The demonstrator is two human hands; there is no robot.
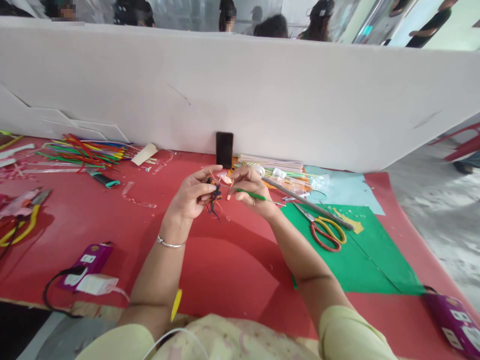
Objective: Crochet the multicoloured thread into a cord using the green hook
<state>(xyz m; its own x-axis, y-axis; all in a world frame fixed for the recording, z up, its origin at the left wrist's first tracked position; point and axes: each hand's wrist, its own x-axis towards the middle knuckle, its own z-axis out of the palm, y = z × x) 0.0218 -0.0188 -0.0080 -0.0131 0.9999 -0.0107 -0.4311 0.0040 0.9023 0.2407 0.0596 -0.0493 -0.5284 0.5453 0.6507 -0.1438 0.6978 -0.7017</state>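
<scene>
Head view: red table [232, 270] w/ white partition [262, 95].

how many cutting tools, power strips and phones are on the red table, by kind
scissors: 1
pliers: 1
purple power strips: 2
phone: 1
total: 5

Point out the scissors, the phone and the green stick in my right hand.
scissors [327, 232]: head view, on the handles.
phone [224, 149]: head view, middle of its dark face.
green stick [250, 195]: head view, mid-shaft.
</scene>
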